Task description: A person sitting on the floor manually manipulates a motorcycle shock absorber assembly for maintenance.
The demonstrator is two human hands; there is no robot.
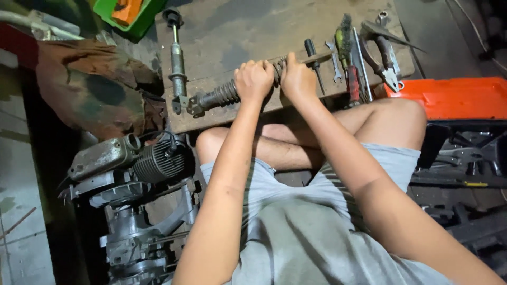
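A coil-spring shock absorber [217,95] lies across the near edge of a wooden board [248,31]. My left hand [253,79] is closed around the spring's middle. My right hand [297,79] grips the spring just to the right, close to a wooden stick [317,58] poking out past it. The two hands sit side by side, almost touching. I sit cross-legged, with my knees under the board's edge.
A second shock rod [177,58] lies upright on the board's left. Screwdrivers [313,59], a wrench [334,62], a brush [344,39] and pliers [383,58] lie at the right. An orange tool case [454,97] sits right; an engine block [142,169] left.
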